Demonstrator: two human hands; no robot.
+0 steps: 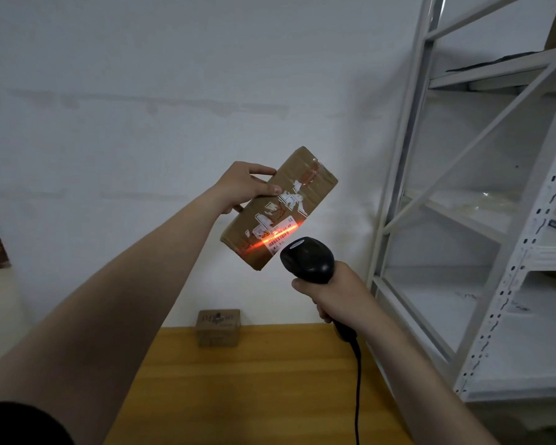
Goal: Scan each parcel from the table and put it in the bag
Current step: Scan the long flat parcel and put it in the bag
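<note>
My left hand (243, 187) holds a flat brown cardboard parcel (302, 187) up in the air, tilted, its taped and labelled face turned toward me. My right hand (337, 292) grips a black handheld barcode scanner (307, 260) just below the parcel. A red scan line from the scanner falls across the barcode label (278, 234) at the parcel's lower end. A second, small brown box (218, 327) stands on the wooden table (254, 390) against the wall. No bag is in view.
A white metal shelving rack (482, 220) stands close on the right, beside the table's edge. The scanner's black cable (357, 396) hangs down over the table. A white wall is behind. Some brown items show at the far left edge.
</note>
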